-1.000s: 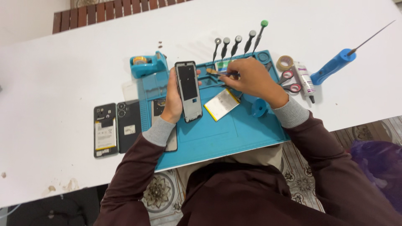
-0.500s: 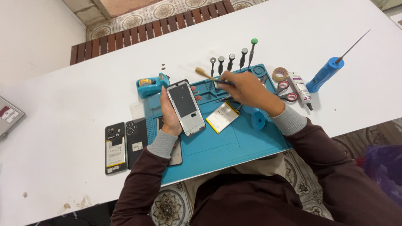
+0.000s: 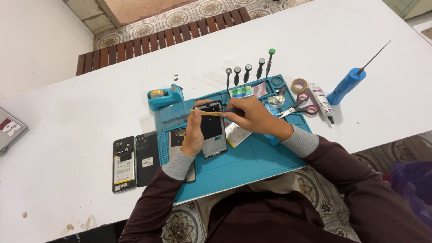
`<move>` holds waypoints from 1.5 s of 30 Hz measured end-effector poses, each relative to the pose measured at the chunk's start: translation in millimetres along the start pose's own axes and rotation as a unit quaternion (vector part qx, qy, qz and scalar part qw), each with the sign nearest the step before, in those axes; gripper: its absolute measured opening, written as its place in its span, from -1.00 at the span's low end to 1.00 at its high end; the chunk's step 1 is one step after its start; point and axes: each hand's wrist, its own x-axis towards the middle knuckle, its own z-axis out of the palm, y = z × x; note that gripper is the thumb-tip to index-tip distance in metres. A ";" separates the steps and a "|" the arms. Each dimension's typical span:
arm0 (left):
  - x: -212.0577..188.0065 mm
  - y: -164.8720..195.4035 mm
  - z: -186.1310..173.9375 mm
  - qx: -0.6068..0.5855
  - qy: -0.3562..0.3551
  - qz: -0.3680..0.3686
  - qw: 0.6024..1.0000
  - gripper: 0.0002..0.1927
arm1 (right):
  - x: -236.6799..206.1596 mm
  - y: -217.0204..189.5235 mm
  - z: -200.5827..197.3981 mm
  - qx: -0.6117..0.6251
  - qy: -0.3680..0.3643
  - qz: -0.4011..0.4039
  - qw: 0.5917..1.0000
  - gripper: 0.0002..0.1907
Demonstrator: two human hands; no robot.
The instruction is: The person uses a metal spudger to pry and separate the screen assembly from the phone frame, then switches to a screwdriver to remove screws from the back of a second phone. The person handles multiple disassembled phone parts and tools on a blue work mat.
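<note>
The left hand [image 3: 194, 135] is closed around the left edge of an opened smartphone [image 3: 213, 130], which it holds tilted above the blue repair mat [image 3: 252, 157]. The right hand [image 3: 254, 119] pinches a thin brush-like tool [image 3: 211, 113], probably with a pale tip, laid across the top end of the phone. At 9 o'clock from the phone lie two black phone backs [image 3: 135, 162] on the white table [image 3: 67, 117], at 12 o'clock a row of screwdrivers [image 3: 248, 72], and at 3 o'clock scissors [image 3: 297, 105].

Phone-repair workbench: blue repair mat [image 3: 252, 164] on white table [image 3: 67, 112]. Precision screwdrivers [image 3: 247, 72] behind mat; opened phones [image 3: 135, 162] left of mat; scissors [image 3: 297, 105], tape roll [image 3: 299, 85] right of mat.
</note>
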 end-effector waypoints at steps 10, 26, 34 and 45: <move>6.8 11.0 5.0 -0.023 0.056 0.091 0.994 -0.61 | 1.2 6.7 -3.9 -0.025 0.061 0.016 0.998 -0.79; 19.8 31.3 -18.2 -0.147 0.173 -0.013 0.974 -0.31 | 2.6 12.6 -3.3 -0.022 -0.020 0.060 0.998 -0.69; 27.2 28.4 -59.0 -0.252 0.238 0.015 0.938 -0.24 | 1.9 10.3 -1.6 -0.011 -0.064 0.081 0.995 -0.65; 23.0 19.4 -42.2 -0.283 0.214 -0.002 0.935 -0.29 | -0.9 -6.5 4.1 -0.038 -0.175 0.031 0.983 -0.68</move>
